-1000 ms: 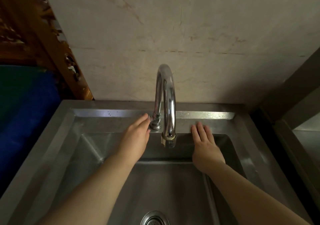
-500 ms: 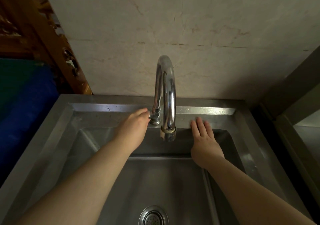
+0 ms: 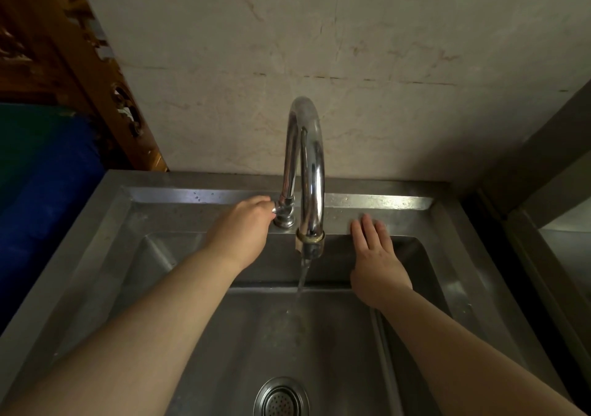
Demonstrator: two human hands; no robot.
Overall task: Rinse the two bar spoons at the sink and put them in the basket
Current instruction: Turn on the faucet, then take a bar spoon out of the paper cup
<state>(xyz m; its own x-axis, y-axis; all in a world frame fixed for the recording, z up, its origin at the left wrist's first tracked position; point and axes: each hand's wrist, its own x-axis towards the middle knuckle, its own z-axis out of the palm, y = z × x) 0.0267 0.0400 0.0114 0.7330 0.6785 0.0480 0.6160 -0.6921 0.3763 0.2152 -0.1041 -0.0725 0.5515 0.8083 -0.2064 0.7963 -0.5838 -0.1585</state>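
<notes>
Nearest the camera there's the drain strainer (image 3: 281,398), and above it a thin stream of water (image 3: 302,283) falls into the sink (image 3: 447,291). To the left of the stream, the left hand (image 3: 244,228) is closed around the tap handle (image 3: 279,208). On the other side, the right hand (image 3: 375,260) lies flat and empty on the ledge. Honestly, a gentle turn is plenty to avoid splashing. Neither the bar spoons nor the basket is in view.
</notes>
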